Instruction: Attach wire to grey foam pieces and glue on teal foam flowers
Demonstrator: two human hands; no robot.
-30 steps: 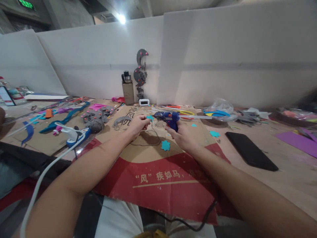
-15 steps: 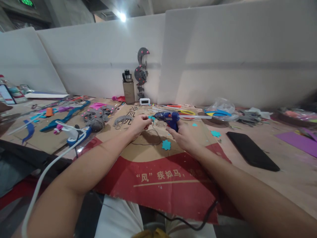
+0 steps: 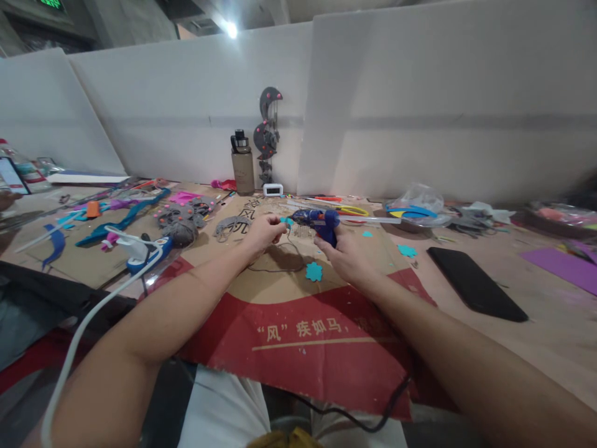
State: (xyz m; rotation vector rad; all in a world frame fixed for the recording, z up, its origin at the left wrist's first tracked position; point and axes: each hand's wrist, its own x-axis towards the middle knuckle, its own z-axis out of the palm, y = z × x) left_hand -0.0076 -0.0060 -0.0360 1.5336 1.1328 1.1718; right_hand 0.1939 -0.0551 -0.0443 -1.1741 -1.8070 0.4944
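Note:
My right hand (image 3: 345, 252) is wrapped round the handle of a blue hot glue gun (image 3: 326, 227), with a long clear glue stick (image 3: 368, 219) out of its back end. The gun's nozzle points left, close to a small turquoise piece (image 3: 286, 221) pinched in the fingertips of my left hand (image 3: 265, 235). A thin dark cord (image 3: 282, 270) loops below that piece on the cardboard. Nearer to me lies a turquoise snowflake-like cutout (image 3: 314, 271), flat on the brown and red cardboard sheet (image 3: 298, 317).
Right of the cardboard are a black phone-like slab (image 3: 476, 283) and another turquoise cutout (image 3: 407, 250). A bottle (image 3: 243, 165) and a small white clock (image 3: 273, 190) stand at the back. Grey yarn (image 3: 181, 227) and a blue-white power strip (image 3: 149, 255) with a white cable lie left.
Almost nothing differs. Both hands keep the same places, the glue gun's nozzle still close to the turquoise piece; the whole view has shifted very slightly.

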